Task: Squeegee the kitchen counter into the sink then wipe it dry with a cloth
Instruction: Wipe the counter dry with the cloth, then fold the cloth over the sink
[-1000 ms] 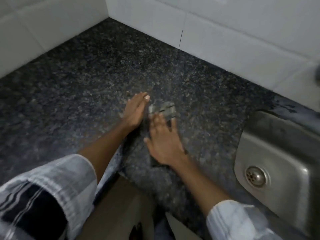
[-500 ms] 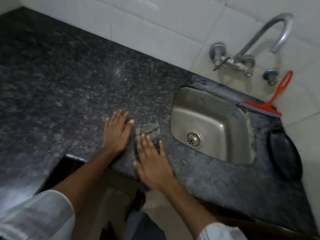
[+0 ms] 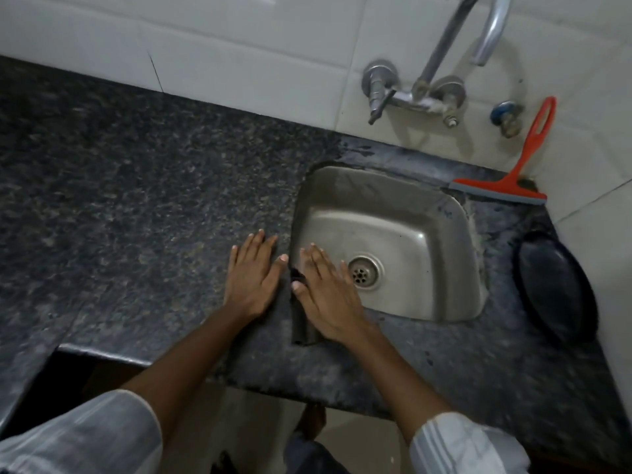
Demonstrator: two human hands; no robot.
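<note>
**A:** Where's the cloth [image 3: 302,325] now?

**B:** Right at the sink [image 3: 403,196], on its left rim. It's a dark folded strip lying on the counter [image 3: 136,200], with its far end at the basin's edge. Most of it is hidden under the right hand [image 3: 325,295].

**A:** How do you reckon it will handle?

**B:** My guess is soft, limp and light, probably damp, so it will bunch or drag rather than slide stiffly. Flat pressure spread across it should suit it better than a pinch. To lift it, I'd gather the near end, which pokes out below the palm.

**A:** And the hands?

**B:** Both are flat, palms down, fingers straight and slightly spread. The right one presses on the cloth without gripping it, its fingertips [image 3: 312,249] reaching over the sink's left rim. The left hand [image 3: 253,278] rests bare on the counter just left of the sink, holding nothing; its thumb sits near the cloth, though I can't tell whether it touches.

**A:** The squeegee [image 3: 509,186]?

**B:** Behind the sink's right corner, leaning on the tiled wall [image 3: 239,53], well apart from both hands.
</note>
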